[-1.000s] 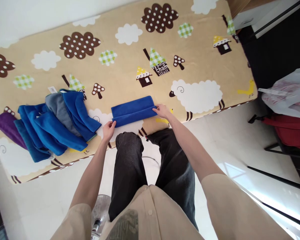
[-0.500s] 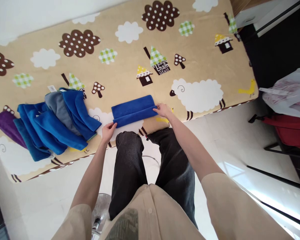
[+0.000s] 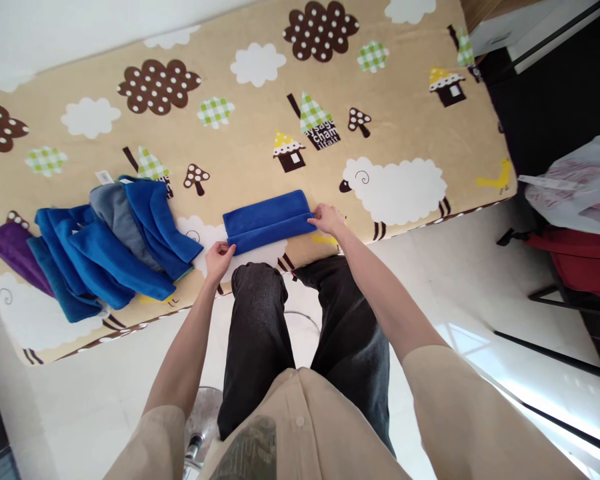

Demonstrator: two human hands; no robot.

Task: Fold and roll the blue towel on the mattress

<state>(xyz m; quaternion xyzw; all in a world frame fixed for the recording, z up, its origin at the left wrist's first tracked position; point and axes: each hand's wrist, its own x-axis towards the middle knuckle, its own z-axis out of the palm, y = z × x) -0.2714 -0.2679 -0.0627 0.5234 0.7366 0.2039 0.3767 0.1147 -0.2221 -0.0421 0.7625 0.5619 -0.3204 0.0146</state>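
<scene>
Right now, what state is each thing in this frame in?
Blue towel: folded into a long strip, lying flat on the blanket.
Left hand: pinching the strip's left end.
Right hand: pinching the strip's right end.
Cloth pile: loose, overlapping; blue pieces, one grey, one purple.
Plastic bag: crumpled, resting on something red.

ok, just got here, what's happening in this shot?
A seated person is working on a folded blue cloth lying on a cartoon-print blanket. The left hand pinches its near-left corner; the right hand grips its right end. The cloth lies flat in a long strip. To the left sits a loose pile of cloths, mostly blue, with one grey and one purple.
</scene>
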